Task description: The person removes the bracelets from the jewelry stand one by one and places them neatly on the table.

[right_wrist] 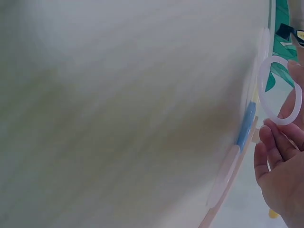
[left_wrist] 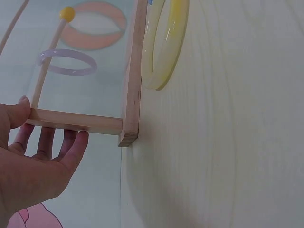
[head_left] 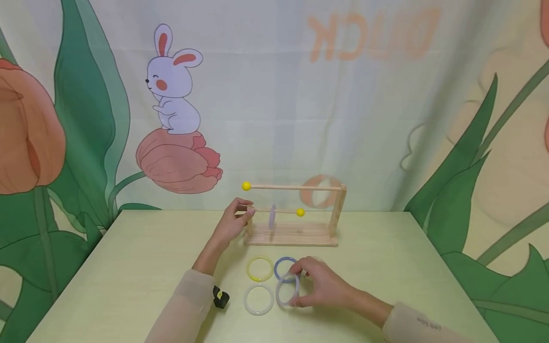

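My left hand grips the short upright post of a wooden stand, thumb on one side and fingers on the other, as the left wrist view shows. A lilac ring hangs on the stand's lower rod, which ends in a yellow ball. My right hand pinches a pale translucent ring by its edge, tilted up off the table. Behind it lies a blue ring, partly covered. To its left are a yellow ring and a white ring, flat on the table.
The stand's longer upper rod also ends in a yellow ball and joins a tall post on the right. Another pale ring lies beyond my right hand. A printed curtain hangs behind the table.
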Demonstrator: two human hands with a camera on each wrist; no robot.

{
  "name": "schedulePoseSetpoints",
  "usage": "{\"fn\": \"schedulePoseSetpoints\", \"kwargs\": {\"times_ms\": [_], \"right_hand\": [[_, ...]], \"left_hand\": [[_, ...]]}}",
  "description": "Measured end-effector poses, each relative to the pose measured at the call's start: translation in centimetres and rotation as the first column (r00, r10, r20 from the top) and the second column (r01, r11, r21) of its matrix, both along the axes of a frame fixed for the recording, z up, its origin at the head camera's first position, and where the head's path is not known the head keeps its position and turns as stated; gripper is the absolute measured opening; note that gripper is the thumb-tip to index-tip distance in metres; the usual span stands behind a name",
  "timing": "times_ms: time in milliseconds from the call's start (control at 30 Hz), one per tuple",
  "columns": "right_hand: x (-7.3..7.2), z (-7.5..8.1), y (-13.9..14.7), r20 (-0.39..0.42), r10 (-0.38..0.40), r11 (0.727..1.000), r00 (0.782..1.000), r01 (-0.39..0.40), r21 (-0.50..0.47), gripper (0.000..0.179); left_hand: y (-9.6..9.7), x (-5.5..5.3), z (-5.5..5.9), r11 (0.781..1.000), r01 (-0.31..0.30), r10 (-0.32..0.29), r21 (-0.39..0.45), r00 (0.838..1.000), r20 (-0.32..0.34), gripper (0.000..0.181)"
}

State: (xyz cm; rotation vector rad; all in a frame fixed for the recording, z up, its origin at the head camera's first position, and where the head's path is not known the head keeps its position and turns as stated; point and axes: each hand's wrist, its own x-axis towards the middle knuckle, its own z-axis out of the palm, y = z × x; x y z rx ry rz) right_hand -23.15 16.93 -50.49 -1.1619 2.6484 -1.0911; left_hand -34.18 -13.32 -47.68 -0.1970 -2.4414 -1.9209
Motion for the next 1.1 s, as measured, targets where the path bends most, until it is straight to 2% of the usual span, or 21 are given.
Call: {"fn": "schedulePoseSetpoints", "kwargs": {"times_ms": [267,533,833,1100], "right_hand": [[0.4,-0.5,0.0,-0.101,0.006,1.000,0.995,-0.004,0.024,0.059],[0.8,-1.3,0.3,-0.102,0.001,0.999,0.995,0.004,0.053,0.062],[0.6,-1.3,0.2,-0.161,0.034,0.989,0.986,-0.010,0.146,0.068],[0.6,-1.4,0.1,-0.170,0.057,0.979,0.984,-0.022,0.201,0.067]], "left_hand": [[0.0,0.0,0.1,1.000,-0.005,0.005,-0.001,1.000,0.002,0.037],[0.0,-0.1,-0.1,1.000,-0.001,0.001,0.008,1.000,-0.007,0.035],[-0.1,0.0,0.0,1.000,-0.006,0.006,0.016,1.000,-0.016,0.037],[0.0,0.0,0.0,1.000,-0.008,0.008,0.005,1.000,-0.003,0.035]]}}
